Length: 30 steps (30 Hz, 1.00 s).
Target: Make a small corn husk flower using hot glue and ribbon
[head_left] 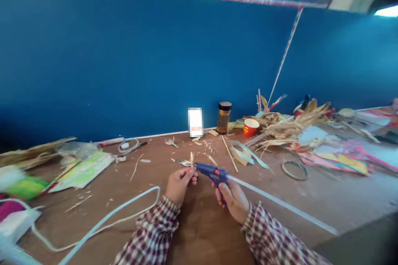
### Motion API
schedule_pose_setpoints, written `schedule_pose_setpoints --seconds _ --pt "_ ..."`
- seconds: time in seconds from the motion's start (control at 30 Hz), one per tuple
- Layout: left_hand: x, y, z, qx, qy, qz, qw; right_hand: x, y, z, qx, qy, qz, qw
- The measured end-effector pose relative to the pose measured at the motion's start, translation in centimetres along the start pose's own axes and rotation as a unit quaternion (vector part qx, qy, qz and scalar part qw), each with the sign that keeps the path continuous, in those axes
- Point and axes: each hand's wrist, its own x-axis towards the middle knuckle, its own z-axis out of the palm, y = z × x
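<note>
Over brown tabletop point(199, 232): left hand point(180, 182), pinching small pale flower-like piece point(191, 159)
Right hand point(231, 201): curled round blue glue gun point(211, 169) by its grip
Gun nozzle point(197, 166): right at the piece; contact unclear
Glue stick point(280, 202): long, out of gun's rear
Red cup point(249, 129): upright, right of lidded jar point(224, 121)

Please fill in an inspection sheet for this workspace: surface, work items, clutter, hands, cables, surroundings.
Surface: brown tabletop, strewn with pale scraps.
Work items: blue glue gun with long glue stick behind; nozzle beside a small husk-like piece, contact unclear.
Clutter: dried husks, red paper cup, black-lidded jar.
Hands: left hand pinches the husk-like piece; right hand grips the glue gun.
Cables: white cable looping at left; none seen reaching the glue gun.
Surroundings: blue partition behind.
</note>
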Motion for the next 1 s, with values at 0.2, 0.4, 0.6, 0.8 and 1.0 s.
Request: schedule_pose_setpoints --seconds 0.2,0.4,0.6,0.8,1.0 --pt "-0.12 -0.01 -0.18 -0.002 0.006 0.004 1.0 0.03 -0.24 -0.12 -0.021 -0.013 -0.011 1.0" --pt "-0.58 0.35 0.04 0.003 0.021 -0.006 1.0 0.0 -0.68 -0.06 -0.011 -0.001 -0.014 1.0" --pt "-0.64 0.49 0.07 0.006 0.023 -0.002 1.0 0.06 -0.61 -0.16 -0.03 0.0 -0.011 0.999" --pt "-0.58 0.58 0.15 -0.006 0.028 -0.007 1.0 0.05 -0.45 -0.23 -0.032 0.003 -0.009 0.999" --pt "-0.6 0.6 0.18 -0.003 0.029 -0.008 1.0 -0.03 -0.64 -0.16 -0.041 0.001 -0.014 0.999"
